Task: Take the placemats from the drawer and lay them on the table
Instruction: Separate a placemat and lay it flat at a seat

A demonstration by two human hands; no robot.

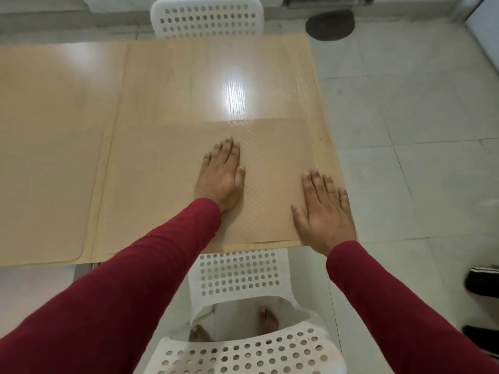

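Pale wooden table (189, 76) running wide under and beyond both hands, far to the left and only a little past the right one, with its near edge just behind the wrists. On it, one large tan placemat (40, 157) lying flat well off to the left of both hands, clear of them. Directly beneath the hands, a second tan placemat (270, 147), textured, long axis running left to right, square with the table's near edge and close to its right edge; far side ahead of the fingertips, near side almost flush with the table edge. Two white perforated chairs: one (237, 276) tucked in below the wrists, another (208, 20) across the table, straight ahead. Left hand (220, 176) flat, palm down, fingers together, resting around the middle of the mat. Right hand (324, 211) flat, palm down, fingers slightly spread, on the mat's near right corner, partly over its right edge. Nothing pinched or gripped by either hand; both simply pressing or smoothing. Drawer not in view. Judging by this, mat laid and only needing final smoothing or squaring, likely a sideways sweep along the long axis, the right hand nearer the free edge.
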